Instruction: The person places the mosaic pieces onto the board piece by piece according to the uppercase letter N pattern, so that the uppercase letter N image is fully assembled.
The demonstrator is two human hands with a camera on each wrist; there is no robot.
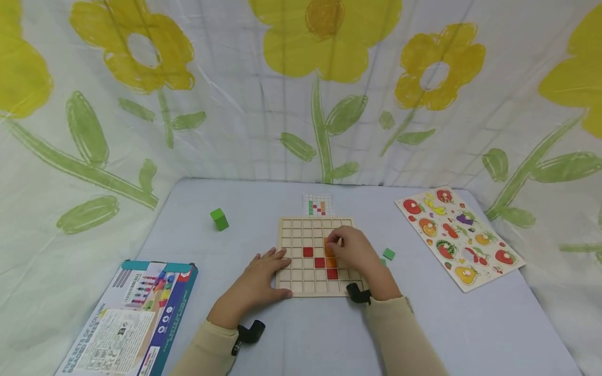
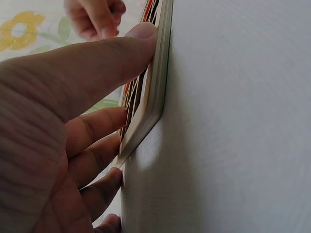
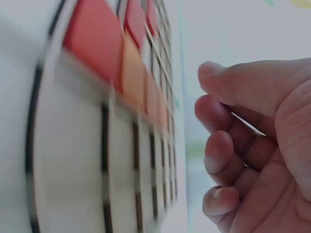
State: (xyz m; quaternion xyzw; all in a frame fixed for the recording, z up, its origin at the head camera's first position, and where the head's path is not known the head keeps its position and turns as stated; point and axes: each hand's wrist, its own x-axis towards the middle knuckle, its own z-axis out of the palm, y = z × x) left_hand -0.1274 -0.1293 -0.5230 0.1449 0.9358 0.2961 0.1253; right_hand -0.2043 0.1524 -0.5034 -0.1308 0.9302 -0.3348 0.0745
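Observation:
A wooden grid board [image 1: 296, 286] lies in front of me, with three red tiles [image 1: 320, 262] in a diagonal and a column of orange tiles [image 1: 332, 262] beside them. My left hand [image 1: 258, 277] rests at the board's left side, fingers spread over its edge. In the left wrist view its thumb [image 2: 107, 60] lies on the board's near edge. Over the orange column hovers my right hand [image 1: 355, 253], partly covering it in the head view. The right wrist view shows its fingers [image 3: 219, 150] loosely bent, apart from the board, nothing between thumb and forefinger.
Behind the board lies a small pattern card [image 1: 318, 204] with coloured squares. A green tile [image 1: 389, 254] is right of the board, another partly under the right wrist. Green blocks [image 1: 219, 219] stand back left, a boxed toy set [image 1: 136, 318] front left, a fruit puzzle board [image 1: 458, 237] right.

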